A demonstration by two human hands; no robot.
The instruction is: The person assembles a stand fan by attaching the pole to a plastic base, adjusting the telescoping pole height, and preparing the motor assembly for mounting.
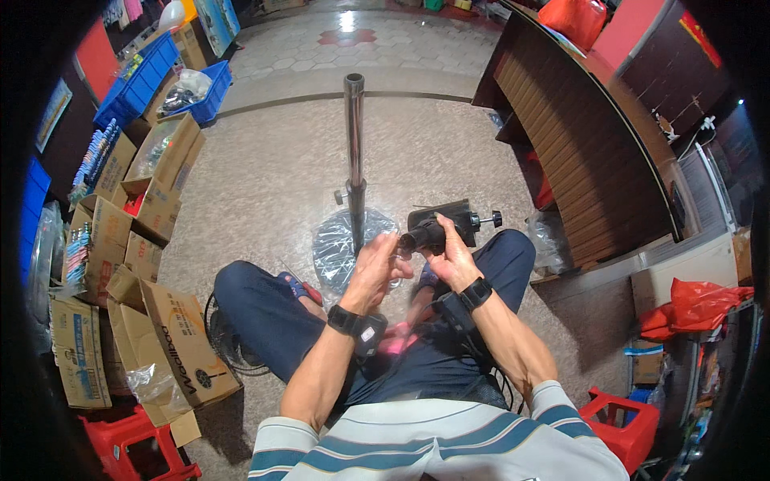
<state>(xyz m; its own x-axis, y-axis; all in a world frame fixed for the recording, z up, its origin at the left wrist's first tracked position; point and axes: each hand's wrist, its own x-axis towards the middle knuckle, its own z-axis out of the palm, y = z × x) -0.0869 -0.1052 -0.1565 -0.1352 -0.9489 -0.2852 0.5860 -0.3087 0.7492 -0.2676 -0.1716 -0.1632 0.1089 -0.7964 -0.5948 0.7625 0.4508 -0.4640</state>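
My right hand is closed around a black bracket with a short round tube, the tube's open end turned toward the left. A flat dark plate and a black clamp knob belong to the far side of this bracket. Beside the tube's open end is my left hand, loosely curved with its fingers apart; whether it touches the rim is unclear. In front of me a shiny metal pole stands upright in a black sleeve with a side knob. Its round base is wrapped in clear plastic.
Open cardboard boxes and blue crates line the left side. A brown wooden counter runs along the right. Red stools stand low on both sides. Black cable lies by my left knee.
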